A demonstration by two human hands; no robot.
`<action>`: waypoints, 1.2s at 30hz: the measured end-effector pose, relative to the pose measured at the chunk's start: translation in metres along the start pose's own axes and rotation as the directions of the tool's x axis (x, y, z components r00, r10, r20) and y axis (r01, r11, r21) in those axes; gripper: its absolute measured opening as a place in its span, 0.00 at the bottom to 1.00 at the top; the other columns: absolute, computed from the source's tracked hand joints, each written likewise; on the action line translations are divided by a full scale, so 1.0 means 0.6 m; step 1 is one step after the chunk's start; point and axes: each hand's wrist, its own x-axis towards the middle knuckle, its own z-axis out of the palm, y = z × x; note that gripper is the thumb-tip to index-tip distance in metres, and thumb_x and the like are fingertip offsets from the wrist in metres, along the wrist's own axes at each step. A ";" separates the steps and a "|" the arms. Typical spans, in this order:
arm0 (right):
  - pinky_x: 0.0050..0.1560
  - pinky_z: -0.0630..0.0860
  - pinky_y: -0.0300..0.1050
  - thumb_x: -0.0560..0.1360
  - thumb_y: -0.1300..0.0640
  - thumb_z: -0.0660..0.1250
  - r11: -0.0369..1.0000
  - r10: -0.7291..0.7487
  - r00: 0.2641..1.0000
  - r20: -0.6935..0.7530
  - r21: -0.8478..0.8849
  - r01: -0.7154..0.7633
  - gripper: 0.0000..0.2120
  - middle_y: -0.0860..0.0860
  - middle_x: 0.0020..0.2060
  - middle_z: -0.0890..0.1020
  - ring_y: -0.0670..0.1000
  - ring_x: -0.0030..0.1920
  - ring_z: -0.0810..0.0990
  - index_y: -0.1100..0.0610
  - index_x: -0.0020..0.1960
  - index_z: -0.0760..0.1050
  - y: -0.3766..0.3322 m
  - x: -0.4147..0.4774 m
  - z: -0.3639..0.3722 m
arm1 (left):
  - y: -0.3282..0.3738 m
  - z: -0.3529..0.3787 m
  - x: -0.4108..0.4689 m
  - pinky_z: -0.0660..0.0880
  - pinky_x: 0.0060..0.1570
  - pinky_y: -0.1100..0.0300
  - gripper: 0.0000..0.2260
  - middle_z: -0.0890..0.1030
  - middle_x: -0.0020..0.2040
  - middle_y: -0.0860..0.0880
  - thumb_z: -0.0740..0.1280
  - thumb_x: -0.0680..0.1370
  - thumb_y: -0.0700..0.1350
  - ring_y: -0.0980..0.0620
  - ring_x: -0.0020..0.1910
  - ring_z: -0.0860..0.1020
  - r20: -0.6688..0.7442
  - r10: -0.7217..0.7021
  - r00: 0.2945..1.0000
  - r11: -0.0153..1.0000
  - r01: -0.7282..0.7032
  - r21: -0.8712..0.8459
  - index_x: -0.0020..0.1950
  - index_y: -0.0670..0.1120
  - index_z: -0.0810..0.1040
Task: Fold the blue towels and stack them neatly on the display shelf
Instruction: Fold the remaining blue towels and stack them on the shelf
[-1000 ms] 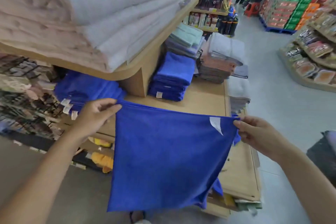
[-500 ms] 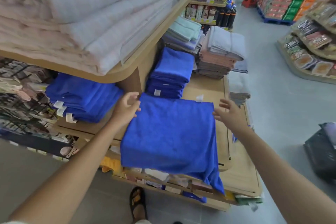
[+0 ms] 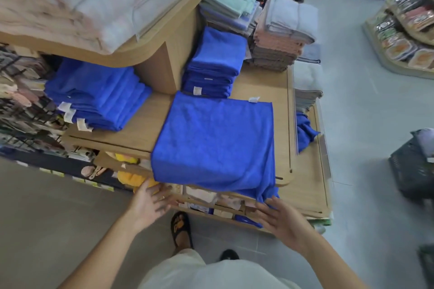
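A blue towel (image 3: 216, 141) lies spread flat on the wooden display shelf (image 3: 138, 129), its near edge drooping over the front. My left hand (image 3: 148, 202) hovers with spread fingers just below the towel's near left corner. At the hanging near right corner is my right hand (image 3: 279, 218), fingers straight and holding nothing. One stack of folded blue towels (image 3: 98, 94) sits on the shelf at the left. A second folded blue stack (image 3: 213, 63) stands behind the spread towel.
Grey and pink folded towels (image 3: 279, 33) are piled at the back right. Thick pale blankets (image 3: 77, 0) fill the upper shelf. A loose blue cloth (image 3: 305, 131) hangs at the shelf's right side. A dark basket (image 3: 413, 169) stands on the floor at right.
The towel went from hanging in both hands to lying flat on the shelf. Both hands let go of its far corners and drew back to its near edge.
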 end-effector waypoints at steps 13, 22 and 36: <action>0.39 0.84 0.42 0.74 0.61 0.73 0.963 -0.053 0.990 0.129 0.269 0.016 0.12 0.60 0.47 0.86 0.54 0.43 0.87 0.62 0.57 0.79 -0.010 -0.008 0.017 | -0.008 0.013 0.012 0.77 0.49 0.53 0.16 0.83 0.53 0.46 0.76 0.72 0.50 0.48 0.50 0.80 -0.028 0.230 0.973 0.957 -0.232 -0.177 0.58 0.47 0.82; 0.29 0.75 0.37 0.80 0.60 0.69 0.987 -0.156 0.982 -0.106 0.013 0.158 0.02 0.51 0.35 0.79 0.46 0.29 0.73 0.57 0.52 0.80 -0.021 -0.005 0.004 | -0.005 0.019 0.006 0.73 0.49 0.54 0.17 0.81 0.54 0.47 0.67 0.79 0.61 0.49 0.48 0.77 -0.068 0.257 0.964 0.953 -0.265 -0.150 0.62 0.51 0.80; 0.38 0.78 0.53 0.81 0.55 0.65 0.403 -0.743 0.665 0.078 -0.740 0.538 0.16 0.45 0.32 0.79 0.49 0.34 0.79 0.48 0.35 0.74 0.024 0.010 0.014 | -0.012 0.018 -0.003 0.76 0.45 0.51 0.10 0.83 0.56 0.47 0.70 0.80 0.48 0.45 0.51 0.81 -0.110 0.320 0.941 0.947 -0.319 0.024 0.60 0.51 0.80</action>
